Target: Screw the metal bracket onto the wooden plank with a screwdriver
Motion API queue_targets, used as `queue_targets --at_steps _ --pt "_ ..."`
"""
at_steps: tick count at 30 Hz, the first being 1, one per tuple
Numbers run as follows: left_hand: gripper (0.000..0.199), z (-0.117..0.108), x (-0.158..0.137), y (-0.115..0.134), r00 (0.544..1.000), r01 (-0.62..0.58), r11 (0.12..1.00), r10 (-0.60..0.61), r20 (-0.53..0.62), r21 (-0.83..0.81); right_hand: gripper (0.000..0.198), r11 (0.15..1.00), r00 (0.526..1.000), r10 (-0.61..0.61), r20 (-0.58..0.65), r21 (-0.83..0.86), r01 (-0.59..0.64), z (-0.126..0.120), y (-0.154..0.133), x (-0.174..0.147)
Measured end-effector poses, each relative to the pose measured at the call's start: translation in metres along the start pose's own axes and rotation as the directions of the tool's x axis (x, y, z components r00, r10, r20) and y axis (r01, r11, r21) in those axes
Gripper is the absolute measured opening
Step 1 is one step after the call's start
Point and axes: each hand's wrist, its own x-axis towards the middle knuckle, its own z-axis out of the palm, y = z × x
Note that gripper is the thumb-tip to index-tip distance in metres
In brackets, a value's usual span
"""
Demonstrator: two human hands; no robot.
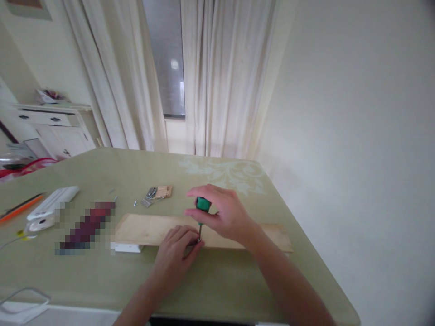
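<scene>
Long pale wooden board (149,228) lies flat on the olive-green desk (217,280), running left-right near the front edge. Right hand (224,213) sits above the board's middle, grip clenched round the green handle of a small screwdriver (203,206); tool stands approx upright, metal shaft pointing down at the board's near edge. Left hand (176,258) rests at that same edge, just below the tip, fingers (193,246) pinched together at the shaft's foot; whatever they pinch is too small to tell. Behind the board: small cluster of silver metal hardware w/ a tan wooden piece (158,194), near but apart. Under the board's left end: 1 small white block (127,247), touching it. Further left of the board: white plastic oblong device (50,206) and an orange pencil (20,207), well apart from the board.
</scene>
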Motion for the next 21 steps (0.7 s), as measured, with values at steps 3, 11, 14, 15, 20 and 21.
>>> queue_targets --at_steps 3,11,14,15,20,21 --pt "0.013 0.008 -0.010 0.000 0.990 -0.057 0.995 0.067 -0.121 0.086 0.034 0.985 0.991 -0.031 -0.129 -0.170 0.009 0.014 0.003 -0.001" --pt "0.013 0.010 -0.013 0.004 0.985 -0.043 0.995 0.057 -0.162 0.087 0.046 0.984 0.994 -0.105 0.026 0.148 0.100 0.004 0.004 -0.001" --pt "0.014 0.011 -0.013 0.005 0.981 -0.027 0.993 0.048 -0.190 0.113 0.036 0.972 0.955 -0.227 -0.189 -0.103 0.211 0.017 0.009 -0.002" --pt "0.014 0.011 -0.014 0.005 0.980 -0.021 0.993 0.044 -0.194 0.119 0.033 0.957 0.939 -0.268 -0.216 -0.172 0.233 0.019 0.009 -0.003" --pt "0.013 0.010 -0.014 0.006 0.985 -0.009 0.996 0.024 -0.171 0.089 0.043 0.964 0.964 -0.265 -0.020 -0.022 0.264 0.005 -0.002 0.000" --pt "0.012 0.010 -0.013 0.006 0.986 -0.007 0.997 0.020 -0.165 0.082 0.046 0.967 0.967 -0.253 0.000 0.031 0.253 0.002 -0.003 0.001"
